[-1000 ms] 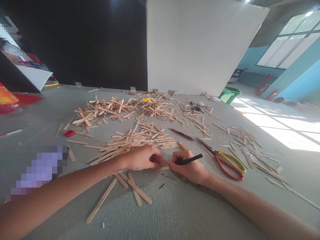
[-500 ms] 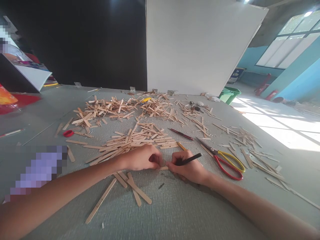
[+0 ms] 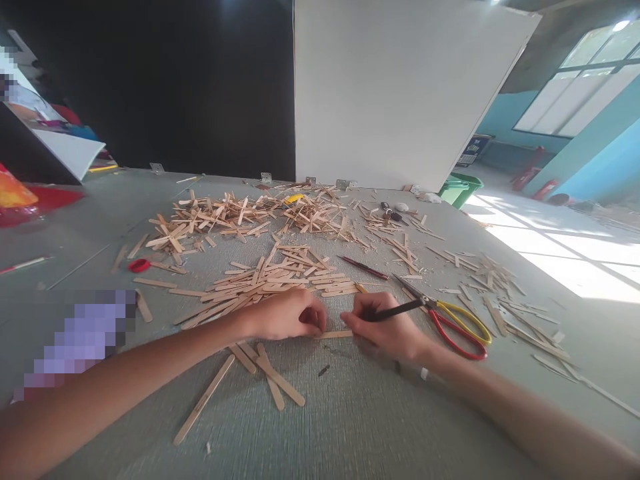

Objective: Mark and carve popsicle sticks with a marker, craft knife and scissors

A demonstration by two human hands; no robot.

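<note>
My left hand [image 3: 287, 315] is closed, its fingertips pressing down the left end of a flat wooden stick [image 3: 336, 334] that lies on the grey table [image 3: 350, 413]. My right hand [image 3: 387, 327] is closed around a black pen [image 3: 395, 310], with the pen's tip at the stick's right end. A heap of similar wooden sticks [image 3: 280, 277] lies just beyond both hands. A few longer sticks [image 3: 265, 373] lie under my left wrist.
Red and yellow scissors [image 3: 450, 320] lie right of my right hand. A dark red pencil [image 3: 363, 268] lies behind them. More stick piles [image 3: 240, 217] spread across the far table; offcuts [image 3: 500, 293] lie at the right. A red ring [image 3: 139, 265] sits left. A white board [image 3: 400, 93] stands behind.
My right hand with the pen has slid to the right along the stick, baring more of it. My left hand has stayed put.
</note>
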